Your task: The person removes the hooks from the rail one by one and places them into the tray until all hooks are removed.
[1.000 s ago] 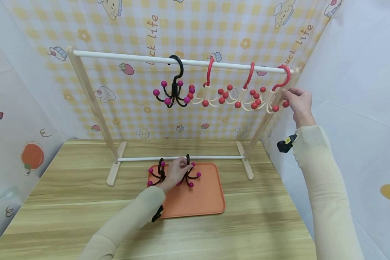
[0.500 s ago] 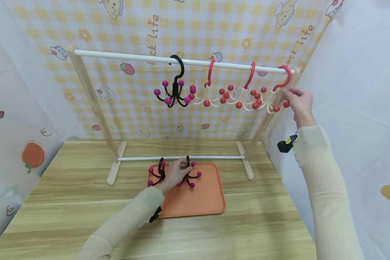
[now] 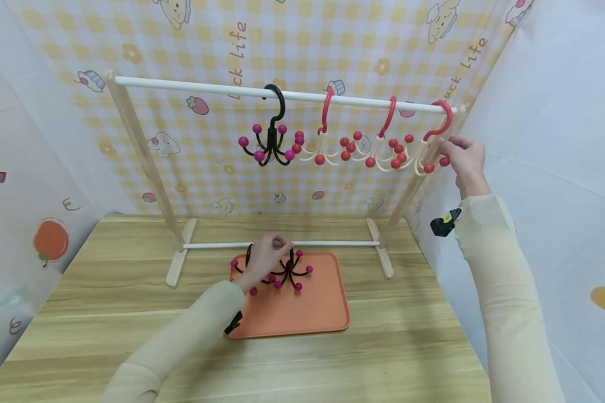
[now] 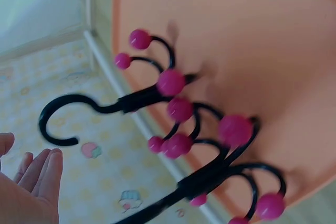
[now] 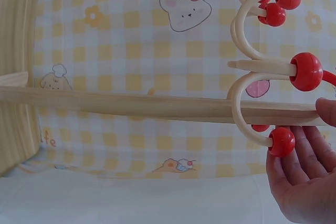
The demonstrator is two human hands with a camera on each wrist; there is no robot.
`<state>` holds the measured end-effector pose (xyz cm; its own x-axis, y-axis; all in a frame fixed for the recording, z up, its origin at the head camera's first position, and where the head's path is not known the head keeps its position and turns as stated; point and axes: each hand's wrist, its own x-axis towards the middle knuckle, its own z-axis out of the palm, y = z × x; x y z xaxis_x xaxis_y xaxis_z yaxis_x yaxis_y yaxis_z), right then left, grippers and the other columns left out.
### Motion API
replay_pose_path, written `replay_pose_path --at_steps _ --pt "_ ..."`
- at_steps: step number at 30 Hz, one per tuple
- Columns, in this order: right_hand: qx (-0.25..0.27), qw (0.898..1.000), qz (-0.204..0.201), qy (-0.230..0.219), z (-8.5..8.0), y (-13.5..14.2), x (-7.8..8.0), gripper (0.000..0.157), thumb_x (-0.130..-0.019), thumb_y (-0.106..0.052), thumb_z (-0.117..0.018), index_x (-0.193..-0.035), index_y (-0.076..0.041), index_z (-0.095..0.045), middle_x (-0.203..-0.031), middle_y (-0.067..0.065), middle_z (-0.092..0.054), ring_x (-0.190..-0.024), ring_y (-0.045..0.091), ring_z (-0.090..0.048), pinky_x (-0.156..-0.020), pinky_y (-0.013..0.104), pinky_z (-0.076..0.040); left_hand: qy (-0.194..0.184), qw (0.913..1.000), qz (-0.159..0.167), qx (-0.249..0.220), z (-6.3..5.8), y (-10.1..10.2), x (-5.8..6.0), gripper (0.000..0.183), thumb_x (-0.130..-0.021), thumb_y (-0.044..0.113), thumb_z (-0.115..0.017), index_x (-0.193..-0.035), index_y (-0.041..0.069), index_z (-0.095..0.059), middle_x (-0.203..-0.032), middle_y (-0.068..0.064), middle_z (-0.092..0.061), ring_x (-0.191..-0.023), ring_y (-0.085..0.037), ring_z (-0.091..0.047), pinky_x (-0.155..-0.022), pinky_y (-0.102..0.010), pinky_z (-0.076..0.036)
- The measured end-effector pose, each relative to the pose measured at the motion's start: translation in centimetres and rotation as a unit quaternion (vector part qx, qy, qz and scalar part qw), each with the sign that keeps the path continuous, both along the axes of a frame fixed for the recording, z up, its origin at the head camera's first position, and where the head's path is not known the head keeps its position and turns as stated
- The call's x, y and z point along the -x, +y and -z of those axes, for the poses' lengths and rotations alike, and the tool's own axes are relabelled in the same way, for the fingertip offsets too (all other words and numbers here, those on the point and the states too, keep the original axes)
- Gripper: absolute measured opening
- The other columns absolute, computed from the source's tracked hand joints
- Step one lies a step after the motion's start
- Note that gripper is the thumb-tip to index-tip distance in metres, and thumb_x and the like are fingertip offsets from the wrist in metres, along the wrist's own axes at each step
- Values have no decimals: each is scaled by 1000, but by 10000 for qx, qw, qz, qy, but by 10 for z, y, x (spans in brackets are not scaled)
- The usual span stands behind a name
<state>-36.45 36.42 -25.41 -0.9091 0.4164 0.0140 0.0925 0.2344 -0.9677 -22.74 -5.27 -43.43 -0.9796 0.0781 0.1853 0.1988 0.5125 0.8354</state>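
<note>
My left hand (image 3: 264,257) hovers over the tray's back edge, thumb and fingers apart with nothing between them. Its fingertips are right by the hook of a black octopus-style hanger (image 3: 289,268) with magenta balls. In the left wrist view, that hanger's hook (image 4: 68,98) curves beside the fingers. A second black hanger (image 3: 249,256) lies to its left on the orange tray (image 3: 302,322), partly hidden by my hand. My right hand (image 3: 468,162) grips the rack's right wooden post (image 5: 173,107) near the top, thumb and fingers on opposite sides, beside a red-balled hanger (image 5: 252,69).
The rack's white top bar (image 3: 181,87) carries a black hanger (image 3: 272,140) and several red-hooked cream hangers, one with its hook (image 3: 325,112) left of the others. A low white crossbar (image 3: 343,243) runs behind the tray on the wooden table (image 3: 131,302).
My left hand has let go of the right black hanger on the tray and moved slightly up and left. My right hand stays on the post.
</note>
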Motion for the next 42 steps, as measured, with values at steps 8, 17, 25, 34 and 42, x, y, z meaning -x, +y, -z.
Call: replay_pose_path --at_steps 8,17,25,34,42 --pt "-183 9998 4 -5 -20 -31 -32 53 -75 -43 -65 -121 -19 -55 -108 -1 -59 -92 13 -54 -98 55 -6 116 9995 183 -251 -34 -18 10 22 -84 26 -60 -90 5 -60 -87 -8 -64 -82 -19 -61 -72 -31 -48" --pt "20 10000 69 15 3 5 7 47 -71 -43 -69 -114 -26 -59 -102 -7 -62 -91 11 -54 -92 64 -5 624 9954 114 -723 -83 -50 28 28 -86 21 -58 -101 -3 -56 -99 -16 -60 -91 -25 -56 -80 -31 -44" --pt "-100 9999 -57 -35 1 4 3 47 -71 -43 -69 -114 -26 -59 -103 -7 -61 -90 10 -54 -93 63 -7 1157 9915 -517 -287 -121 -84 38 31 -86 25 -57 -104 -1 -57 -101 -15 -61 -91 -23 -57 -80 -32 -44" --pt "-141 9999 -92 -33 1 3 2 49 -72 -45 -67 -116 -26 -58 -106 -6 -60 -93 12 -54 -94 61 -8 1783 9758 -1246 -218 -153 -125 41 31 -88 24 -54 -102 -2 -59 -99 -15 -62 -88 -19 -58 -78 -25 -45" --pt "5 10000 -59 20 5 8 9 51 -66 -45 -72 -112 -26 -61 -100 -5 -62 -87 12 -55 -94 61 -8 2302 9530 -1951 -282 -172 -156 43 30 -86 20 -56 -106 -3 -58 -109 -11 -59 -99 -10 -54 -81 -22 -43"
